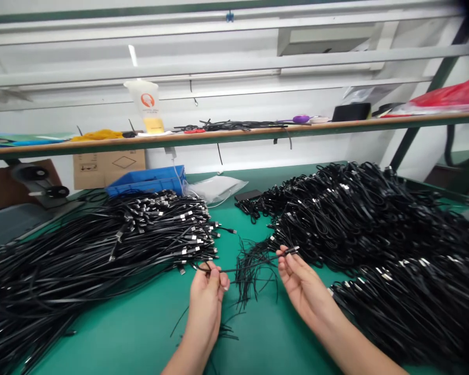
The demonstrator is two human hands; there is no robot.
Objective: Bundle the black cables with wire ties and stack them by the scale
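Note:
My left hand (208, 292) and my right hand (300, 278) pinch the two ends of one black cable (250, 264), stretched between them above the green table (258, 333). The right fingers grip the cable's plug end near a big heap of coiled black cables (375, 224). The left fingers hold the other end beside a long pile of straight black cables (101, 250) with metal plugs. A small bunch of thin black ties (252, 276) lies on the table between my hands.
A blue plastic bin (148, 181), a cardboard box (108, 165) and a clear plastic bag (217, 187) sit at the table's back. Above runs a wooden shelf (234, 136) with a plastic cup, cables and a red bag (453, 96).

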